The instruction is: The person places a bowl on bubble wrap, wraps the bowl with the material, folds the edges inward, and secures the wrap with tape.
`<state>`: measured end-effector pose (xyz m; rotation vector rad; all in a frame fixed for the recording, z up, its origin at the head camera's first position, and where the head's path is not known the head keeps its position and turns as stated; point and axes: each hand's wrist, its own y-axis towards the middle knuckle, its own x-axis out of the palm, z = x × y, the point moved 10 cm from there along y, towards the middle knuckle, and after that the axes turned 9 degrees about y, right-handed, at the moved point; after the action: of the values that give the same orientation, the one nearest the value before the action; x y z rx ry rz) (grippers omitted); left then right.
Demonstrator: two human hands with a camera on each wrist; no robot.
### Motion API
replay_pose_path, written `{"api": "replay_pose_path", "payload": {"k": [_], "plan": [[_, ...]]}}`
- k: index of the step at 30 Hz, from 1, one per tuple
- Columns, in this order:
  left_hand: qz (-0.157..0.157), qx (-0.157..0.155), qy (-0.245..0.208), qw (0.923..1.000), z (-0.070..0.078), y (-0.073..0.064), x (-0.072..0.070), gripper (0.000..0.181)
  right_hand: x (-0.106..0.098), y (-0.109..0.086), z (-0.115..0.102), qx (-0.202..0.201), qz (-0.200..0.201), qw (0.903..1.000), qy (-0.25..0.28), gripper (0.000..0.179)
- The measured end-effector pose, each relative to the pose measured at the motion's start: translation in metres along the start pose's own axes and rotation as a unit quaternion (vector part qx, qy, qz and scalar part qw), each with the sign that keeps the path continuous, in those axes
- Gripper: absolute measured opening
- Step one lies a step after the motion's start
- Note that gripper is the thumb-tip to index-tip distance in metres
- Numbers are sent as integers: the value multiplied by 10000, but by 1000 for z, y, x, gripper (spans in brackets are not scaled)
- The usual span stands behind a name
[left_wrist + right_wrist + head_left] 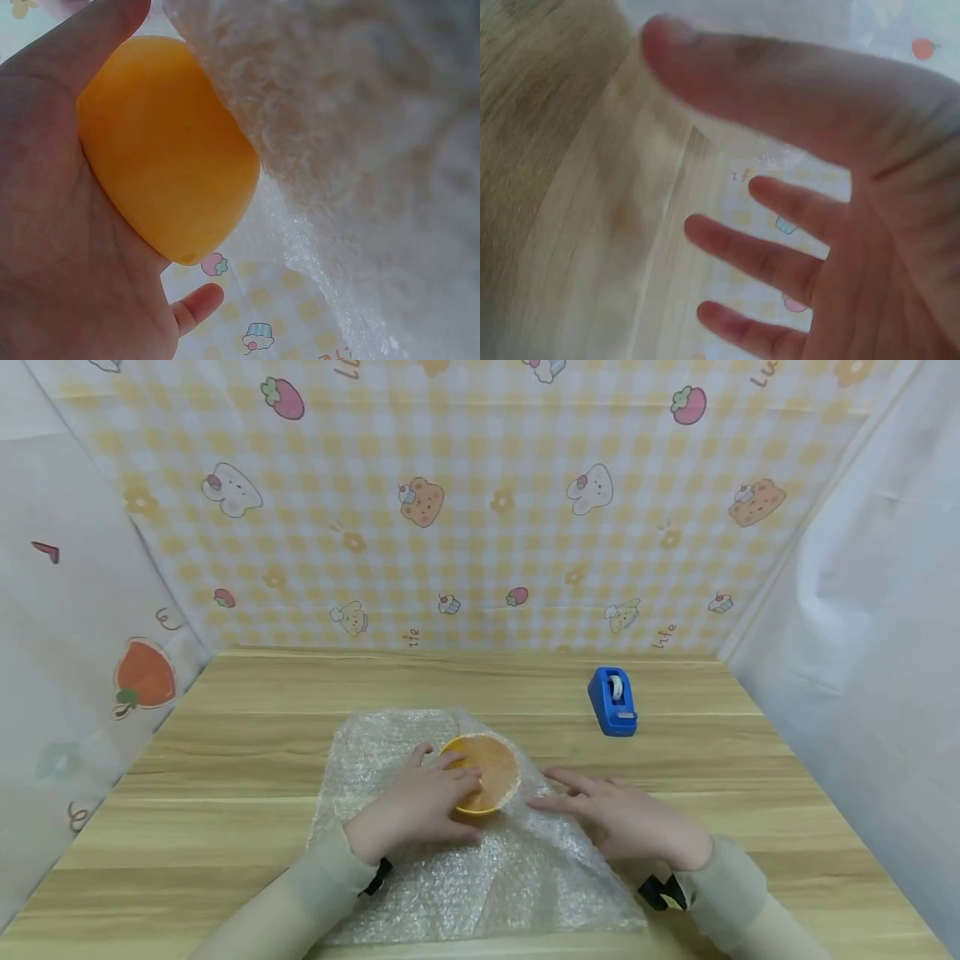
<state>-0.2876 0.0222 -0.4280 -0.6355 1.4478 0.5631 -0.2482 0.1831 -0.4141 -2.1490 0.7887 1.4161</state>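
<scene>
A yellow bowl (477, 812) sits on a sheet of clear bubble wrap (420, 893) in the head view. A flap of the wrap lies over most of its round mouth. My left hand (420, 802) grips the bowl from its left, fingers over the rim. In the left wrist view the bowl's smooth side (169, 150) lies against the palm, between thumb and little finger; the other fingers are hidden behind it. My right hand (630, 814) is at the wrap's folded right edge, fingers spread and holding nothing. The right wrist view shows its fingers (757, 259) extended.
A blue tape dispenser (613, 703) with a roll of tape stands at the back right of the wooden table (247, 727). A yellow checked cloth (480, 560) with cartoon prints hangs behind the table, and white cloths (847, 610) hang at both sides.
</scene>
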Motion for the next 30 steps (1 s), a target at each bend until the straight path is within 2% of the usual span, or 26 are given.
{"api": "replay_pose_path", "payload": {"k": [5, 10, 14, 16, 21, 23, 26, 30], "plan": [[-2, 7, -5, 10000, -1, 0, 2, 64, -4, 2, 2, -178, 122, 9995, 225, 61], [0, 15, -50, 10000, -1, 0, 1, 64, -13, 2, -3, -647, 549, 9962, 211, 38], [-13, 6, -87, 10000, 0, 0, 1, 64, -22, 2, -7, -1015, 954, 9891, 476, 28], [-17, -2, -94, 10000, -1, -1, 0, 64, -26, 2, -6, -1081, 1051, 9858, 745, 28], [-33, -2, -94, 9999, 0, -2, 0, 64, -28, 7, -1, -1060, 933, 9775, 1567, 29], [-44, 9, -103, 9999, 0, -3, 0, 64, -28, 9, 0, -1027, 856, 9734, 1859, 24], [-48, 22, -85, 10000, 1, -3, -2, 63, -29, 12, 2, -945, 828, 9679, 2175, 13], [-34, 11, -101, 9999, 2, -3, -4, 61, -31, 17, 4, -863, 952, 9621, 2407, 15]]}}
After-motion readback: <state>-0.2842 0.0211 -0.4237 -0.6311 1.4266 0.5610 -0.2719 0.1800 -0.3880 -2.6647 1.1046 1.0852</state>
